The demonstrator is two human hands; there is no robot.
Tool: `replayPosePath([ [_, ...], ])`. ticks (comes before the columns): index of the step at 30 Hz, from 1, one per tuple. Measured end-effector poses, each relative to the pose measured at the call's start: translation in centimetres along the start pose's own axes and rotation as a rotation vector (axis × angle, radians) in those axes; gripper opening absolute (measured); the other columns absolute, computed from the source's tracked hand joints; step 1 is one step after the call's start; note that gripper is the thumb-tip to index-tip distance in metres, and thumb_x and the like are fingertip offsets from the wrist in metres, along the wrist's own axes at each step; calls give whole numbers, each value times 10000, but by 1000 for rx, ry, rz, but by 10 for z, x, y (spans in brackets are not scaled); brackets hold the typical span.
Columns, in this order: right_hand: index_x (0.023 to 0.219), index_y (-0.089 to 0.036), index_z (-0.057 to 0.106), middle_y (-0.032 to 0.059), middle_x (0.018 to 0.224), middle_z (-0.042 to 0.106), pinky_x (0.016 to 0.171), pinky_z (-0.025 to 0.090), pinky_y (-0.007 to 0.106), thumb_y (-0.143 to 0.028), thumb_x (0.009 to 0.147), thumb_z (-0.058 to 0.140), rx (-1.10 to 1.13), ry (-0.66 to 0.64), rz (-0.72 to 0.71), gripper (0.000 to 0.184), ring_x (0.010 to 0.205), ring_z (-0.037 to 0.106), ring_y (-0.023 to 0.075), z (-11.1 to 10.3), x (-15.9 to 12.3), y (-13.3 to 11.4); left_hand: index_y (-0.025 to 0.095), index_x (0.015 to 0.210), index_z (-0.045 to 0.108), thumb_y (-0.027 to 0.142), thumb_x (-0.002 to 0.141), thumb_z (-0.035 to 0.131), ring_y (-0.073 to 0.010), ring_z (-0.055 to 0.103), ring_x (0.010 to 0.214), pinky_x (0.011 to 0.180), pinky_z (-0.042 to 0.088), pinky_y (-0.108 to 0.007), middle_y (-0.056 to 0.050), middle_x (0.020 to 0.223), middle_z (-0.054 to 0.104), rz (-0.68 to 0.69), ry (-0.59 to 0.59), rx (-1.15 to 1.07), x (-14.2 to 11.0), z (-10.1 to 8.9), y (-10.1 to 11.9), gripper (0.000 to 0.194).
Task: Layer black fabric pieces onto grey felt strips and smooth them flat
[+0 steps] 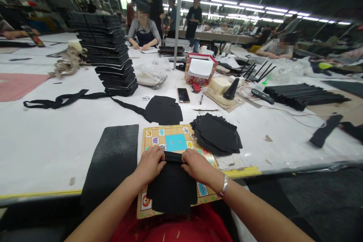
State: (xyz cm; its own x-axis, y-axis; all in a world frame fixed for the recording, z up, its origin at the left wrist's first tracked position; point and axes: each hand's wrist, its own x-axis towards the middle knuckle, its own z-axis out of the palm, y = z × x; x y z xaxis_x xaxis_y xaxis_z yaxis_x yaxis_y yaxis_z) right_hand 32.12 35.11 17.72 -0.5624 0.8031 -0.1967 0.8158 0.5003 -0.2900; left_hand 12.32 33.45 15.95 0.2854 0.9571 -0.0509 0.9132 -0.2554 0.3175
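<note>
A black fabric piece [172, 189] with notched corners lies on a printed board [150, 151] with animal pictures, at the table's front edge. Its far edge is folded over toward me. My left hand [151, 162] pinches the left end of that fold, fingers closed. At the right end, my right hand [196, 164] grips the same fold, a silver bracelet on its wrist. Beside the board on the right is a loose pile of black pieces [217, 134]. Beyond the board lies a smaller stack of similar black pieces [163, 109].
A tall stack of black pieces [113, 56] rises at the back left, near a black strip [62, 98]. A phone [183, 95], a red patterned box [200, 69] and a black cone [231, 89] stand farther back. Black strips [306, 95] lie right. Co-workers sit across the table.
</note>
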Motion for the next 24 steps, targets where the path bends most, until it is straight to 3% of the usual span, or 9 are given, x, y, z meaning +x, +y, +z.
replayPosePath([
  [5, 920, -150, 543, 70, 930, 570, 706, 380, 252, -148, 823, 538, 48, -18, 34, 97, 844, 544, 168, 4, 8, 9, 200, 811, 541, 190, 783, 526, -203, 506, 929, 809, 390, -334, -32, 925, 559, -44, -44, 12, 7, 0, 1, 33],
  [10, 995, -152, 558, 89, 961, 589, 734, 392, 276, -172, 764, 608, 97, -36, 21, 238, 883, 555, 206, 4, 13, 13, 221, 1004, 546, 234, 770, 542, -241, 478, 1021, 858, 369, -372, -58, 1051, 548, -23, -118, 35, 19, -2, -4, 235],
  [13, 946, -145, 589, 106, 949, 587, 753, 396, 308, -180, 733, 623, 102, -10, 30, 218, 898, 548, 236, 1, 10, 12, 199, 842, 571, 227, 738, 558, -245, 505, 954, 815, 388, -369, -67, 950, 560, 14, -148, 34, 24, -3, -5, 108],
  [15, 979, -141, 588, 121, 1008, 569, 778, 395, 325, -210, 700, 659, 108, 23, 32, 297, 943, 526, 254, 0, 9, 12, 188, 725, 543, 185, 699, 568, -232, 527, 892, 770, 403, -345, -58, 877, 564, 51, -152, 20, 26, -2, -3, 37],
  [18, 935, -145, 607, 103, 1006, 570, 770, 402, 313, -257, 650, 714, 153, 49, 13, 325, 933, 520, 242, 0, 5, 19, 199, 713, 504, 177, 741, 491, -168, 554, 768, 690, 426, -279, -17, 796, 576, 126, -151, -47, 28, 1, 0, 38],
  [21, 803, -169, 624, 13, 816, 599, 650, 407, 227, -258, 676, 699, 261, 38, -37, 172, 752, 547, 153, -3, -5, 31, 222, 832, 533, 327, 791, 466, -168, 591, 784, 719, 472, -290, -7, 815, 619, 79, -44, -347, 21, 4, 2, 131],
  [24, 870, -193, 618, -40, 778, 607, 594, 399, 177, -256, 760, 628, 369, 96, -25, 127, 678, 546, 99, -18, -18, 57, 243, 1120, 504, 504, 718, 550, -213, 612, 910, 777, 518, -334, -36, 1022, 634, -115, 143, -679, 1, 11, -10, 482],
])
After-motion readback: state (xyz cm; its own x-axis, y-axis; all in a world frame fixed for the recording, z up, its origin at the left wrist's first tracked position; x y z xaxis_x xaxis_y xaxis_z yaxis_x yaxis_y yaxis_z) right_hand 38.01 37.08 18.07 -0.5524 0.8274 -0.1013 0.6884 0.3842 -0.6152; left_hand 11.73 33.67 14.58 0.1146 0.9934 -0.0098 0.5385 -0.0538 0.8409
